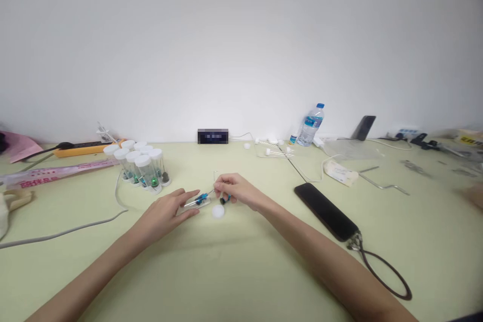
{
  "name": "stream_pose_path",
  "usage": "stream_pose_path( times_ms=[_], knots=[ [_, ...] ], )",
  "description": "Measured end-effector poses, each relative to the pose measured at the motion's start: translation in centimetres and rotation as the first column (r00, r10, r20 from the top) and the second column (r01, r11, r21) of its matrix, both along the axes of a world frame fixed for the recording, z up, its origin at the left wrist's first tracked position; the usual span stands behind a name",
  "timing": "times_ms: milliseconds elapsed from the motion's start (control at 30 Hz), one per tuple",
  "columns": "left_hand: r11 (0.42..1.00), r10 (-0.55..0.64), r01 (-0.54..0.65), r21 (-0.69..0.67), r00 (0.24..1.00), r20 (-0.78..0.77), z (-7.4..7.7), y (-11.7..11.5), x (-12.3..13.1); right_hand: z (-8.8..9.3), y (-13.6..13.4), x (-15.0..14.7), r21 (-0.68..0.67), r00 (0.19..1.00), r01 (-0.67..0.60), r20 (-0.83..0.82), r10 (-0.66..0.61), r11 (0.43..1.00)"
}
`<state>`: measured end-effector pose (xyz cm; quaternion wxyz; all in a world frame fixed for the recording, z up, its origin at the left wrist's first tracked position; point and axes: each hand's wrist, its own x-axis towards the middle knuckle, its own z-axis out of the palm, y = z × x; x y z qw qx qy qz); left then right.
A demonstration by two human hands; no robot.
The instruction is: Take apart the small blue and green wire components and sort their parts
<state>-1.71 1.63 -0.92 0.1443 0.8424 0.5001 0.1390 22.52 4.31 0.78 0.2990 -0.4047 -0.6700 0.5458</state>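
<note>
A clear plastic tube (192,205) lies on its side on the table, with something blue and thin metal pieces at its mouth. My left hand (166,211) steadies it between thumb and fingers. Just right of the mouth, my right hand (236,188) pinches a thin metal rod (212,191) that reaches toward the blue piece (202,198). A small dark and blue part (223,200) shows below my right fingers; whether they hold it too, I cannot tell. In front of both hands rests a round white cap (218,211).
Several white-capped clear tubes (143,162) stand at the left, holding green, blue and dark parts. A black phone (326,211) with a strap lies right of my right forearm. Further back are a small display (213,136), a water bottle (311,125) and white-tipped wire pieces (277,152).
</note>
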Motion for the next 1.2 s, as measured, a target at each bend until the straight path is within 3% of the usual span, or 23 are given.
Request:
stream_pose_path(
  times_ms=[133, 267, 367, 467, 567, 633, 700, 800, 900, 1033, 1200],
  knots=[
    [0.991, 0.003, 0.025, 0.13, 0.977, -0.214, 1.2, 2.2, 1.1, -0.3, 1.9, 2.1, 0.057, 0.99, 0.093, 0.103, -0.098, 0.994],
    [0.944, 0.038, 0.114, 0.309, 0.895, -0.445, 2.2, 3.1, 2.4, -0.3, 2.8, 4.1, 0.08, 0.977, 0.067, 0.197, -0.081, 0.995],
    [0.888, 0.076, 0.18, 0.423, 0.85, -0.521, 2.3, 3.1, 3.2, -0.4, 3.2, 4.8, 0.095, 0.963, -0.004, 0.269, -0.022, 0.996],
    [0.862, 0.11, 0.172, 0.476, 0.854, -0.508, 2.2, 2.9, 3.3, -0.4, 3.5, 5.0, 0.118, 0.94, -0.083, 0.338, 0.038, 0.99],
    [0.922, 0.103, 0.028, 0.386, 0.944, -0.314, 2.3, 3.0, 2.9, -0.5, 3.7, 5.0, 0.152, 0.914, -0.127, 0.402, 0.056, 0.98],
    [0.974, 0.082, -0.066, 0.217, 0.994, -0.067, 2.4, 3.1, 2.7, -0.6, 3.8, 4.9, 0.166, 0.894, -0.15, 0.443, 0.062, 0.975],
    [0.996, 0.083, -0.088, 0.018, 0.98, 0.182, 2.8, 3.1, 2.5, -0.5, 3.8, 5.0, 0.165, 0.874, -0.173, 0.48, 0.074, 0.971],
    [0.974, 0.113, -0.011, -0.227, 0.888, 0.445, 3.3, 2.9, 2.6, -0.1, 3.7, 5.2, 0.136, 0.852, -0.196, 0.513, 0.1, 0.971],
    [0.908, 0.161, 0.137, -0.396, 0.759, 0.631, 3.5, 2.7, 2.8, 0.6, 3.3, 5.4, 0.13, 0.828, -0.221, 0.549, 0.116, 0.967],
    [0.836, 0.237, 0.264, -0.481, 0.617, 0.75, 3.5, 2.4, 3.0, 1.6, 2.5, 5.1, 0.162, 0.734, -0.289, 0.67, 0.11, 0.944],
    [0.775, 0.305, 0.359, -0.52, 0.508, 0.805, 3.4, 2.6, 3.0, 2.7, 1.6, 4.9, 0.056, 0.639, -0.285, 0.756, 0.146, 0.957]
  ],
)
